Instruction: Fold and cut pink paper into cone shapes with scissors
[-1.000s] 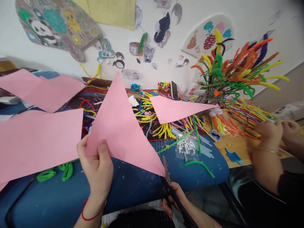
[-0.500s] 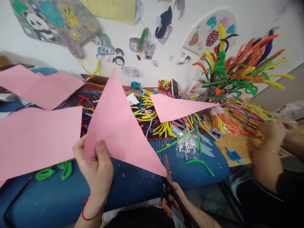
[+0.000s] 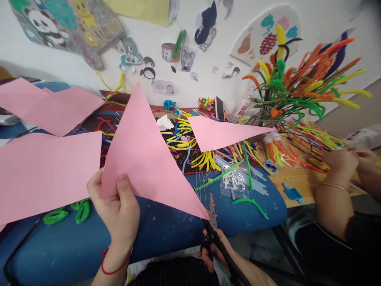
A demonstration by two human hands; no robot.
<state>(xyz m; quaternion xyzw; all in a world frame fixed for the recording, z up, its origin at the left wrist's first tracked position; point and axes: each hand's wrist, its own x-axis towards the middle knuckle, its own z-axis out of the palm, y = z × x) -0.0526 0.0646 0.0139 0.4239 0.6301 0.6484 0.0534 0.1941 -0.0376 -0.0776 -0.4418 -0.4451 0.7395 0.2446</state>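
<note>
On a cluttered blue worktop [image 3: 166, 228], the left hand [image 3: 120, 208] pinches one pink paper triangle [image 3: 143, 155] near its lower-left corner. The triangle's longest edge slants down rightward to a narrow tip at one pair of scissors [image 3: 212, 212], its handles gripped by the nearer right hand [image 3: 226, 241]; one pink wedge [image 3: 220, 133] lies beyond.

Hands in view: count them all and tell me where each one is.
4. The left hand holds pink paper; the right hand holds scissors; at far right, another person's nearer hand and farther hand are close together, the farther partly hidden.
</note>
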